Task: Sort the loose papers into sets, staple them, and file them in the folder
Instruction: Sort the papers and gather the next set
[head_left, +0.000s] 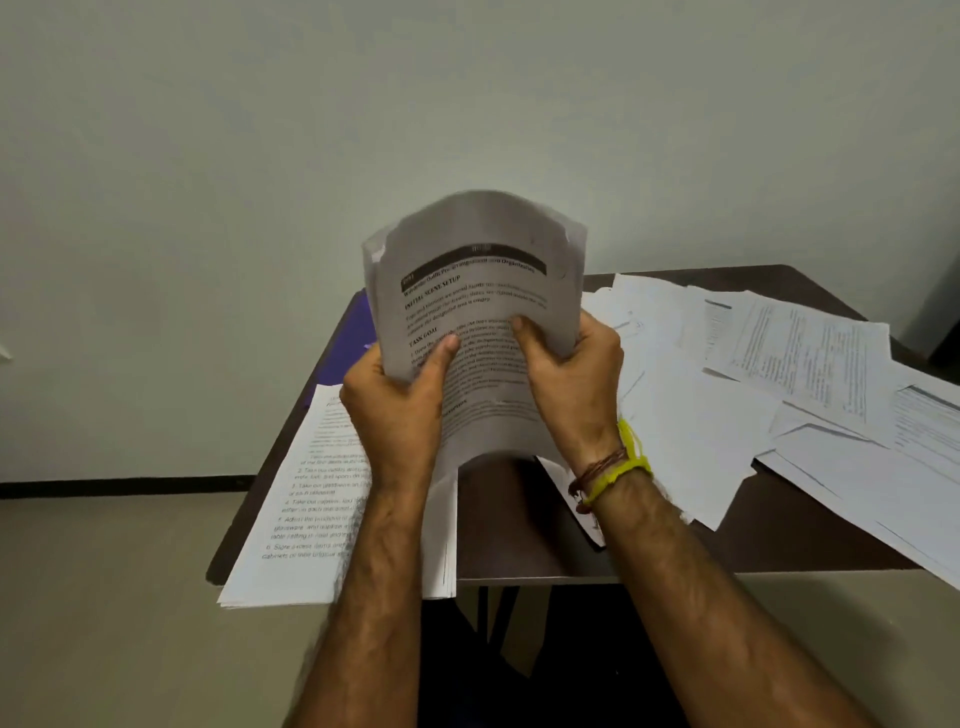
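I hold a bundle of printed papers upright above the dark table, bowed into an arch. My left hand grips its left side with the thumb on the front page. My right hand grips the right side the same way. A neat stack of printed sheets lies on the table's left part and hangs over the near edge. A purple folder peeks out at the back left, mostly hidden by the held bundle. No stapler is in sight.
Loose printed sheets lie scattered and overlapping across the right half of the table, some past its right edge. A plain wall stands close behind the table. The floor lies to the left.
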